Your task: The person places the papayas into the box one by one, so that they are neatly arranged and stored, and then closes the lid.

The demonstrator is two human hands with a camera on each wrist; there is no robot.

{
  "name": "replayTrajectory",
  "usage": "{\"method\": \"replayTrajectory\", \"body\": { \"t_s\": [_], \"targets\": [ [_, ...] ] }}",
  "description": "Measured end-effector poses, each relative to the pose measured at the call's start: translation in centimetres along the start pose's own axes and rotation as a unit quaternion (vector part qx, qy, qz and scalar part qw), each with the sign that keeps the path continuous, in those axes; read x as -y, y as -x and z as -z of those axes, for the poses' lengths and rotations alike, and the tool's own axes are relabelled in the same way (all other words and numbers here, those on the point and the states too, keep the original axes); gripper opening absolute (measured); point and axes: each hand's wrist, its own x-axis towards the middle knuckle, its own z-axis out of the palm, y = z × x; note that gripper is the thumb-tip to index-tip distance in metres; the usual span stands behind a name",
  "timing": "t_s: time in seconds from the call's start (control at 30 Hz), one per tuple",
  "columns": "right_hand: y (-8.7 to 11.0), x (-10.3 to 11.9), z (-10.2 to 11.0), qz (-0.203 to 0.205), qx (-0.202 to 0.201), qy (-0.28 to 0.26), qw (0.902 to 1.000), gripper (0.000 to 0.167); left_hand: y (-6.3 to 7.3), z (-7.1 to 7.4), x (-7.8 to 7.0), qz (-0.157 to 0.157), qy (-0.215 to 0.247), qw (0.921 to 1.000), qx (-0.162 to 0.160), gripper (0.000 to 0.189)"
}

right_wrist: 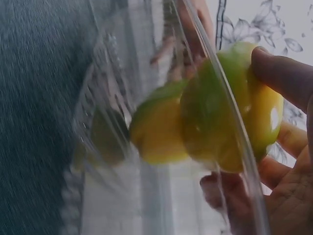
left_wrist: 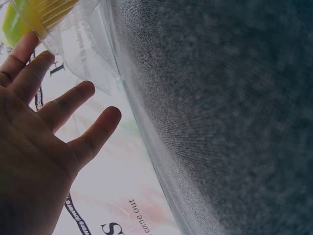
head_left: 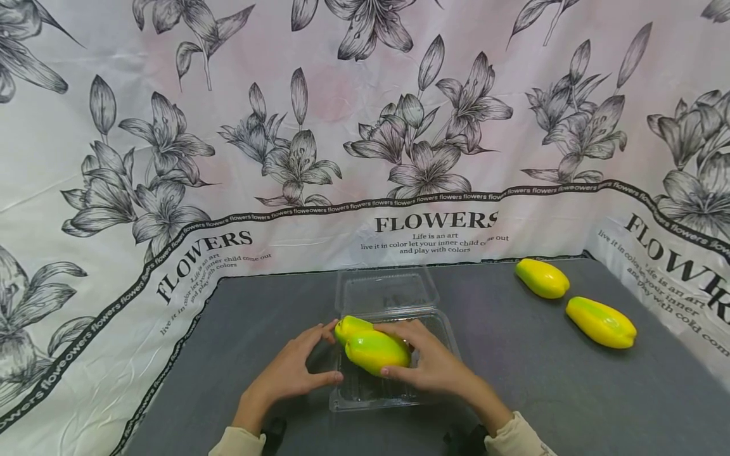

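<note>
A clear plastic clamshell box [head_left: 365, 396] lies opened on the grey cloth, its lid [head_left: 388, 290] folded back toward the wall. My right hand [head_left: 439, 364] grips a yellow-green papaya [head_left: 377, 352] over the box, thumb on the near side and fingers on the far side. Another papaya [head_left: 349, 326] lies behind it, toward the left. Beside these two, my left hand [head_left: 293, 368] has its fingers spread, with fingertips close to the rear papaya. The right wrist view shows the held papaya [right_wrist: 234, 107] partly through the box's clear wall.
Two more papayas, one farther back [head_left: 543, 278] and one nearer [head_left: 601, 323], lie on the grey cloth [head_left: 513, 367] at the right. A white curtain [head_left: 319, 240] with printed flowers and lettering stands behind and along both sides of the table.
</note>
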Motion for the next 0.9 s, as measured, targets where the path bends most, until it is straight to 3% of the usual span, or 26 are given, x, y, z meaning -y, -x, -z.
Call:
{"method": "replayTrajectory", "body": {
  "t_s": [0.17, 0.4, 0.9],
  "targets": [
    [0.1, 0.2, -0.9, 0.006, 0.022, -0.016, 0.9996, 0.066, 0.0, 0.0, 0.0, 0.009, 0.001, 1.0, 0.004, 0.054],
    [0.3, 0.2, -1.7, 0.01, 0.031, -0.018, 0.9993, 0.064, 0.0, 0.0, 0.1, -0.003, -0.003, 1.0, 0.001, 0.058],
    [0.3, 0.5, -1.8, -0.023, 0.064, -0.037, 0.997, 0.065, 0.0, 0.0, 0.2, 0.001, 0.018, 0.9998, 0.008, 0.065]
  ]
}}
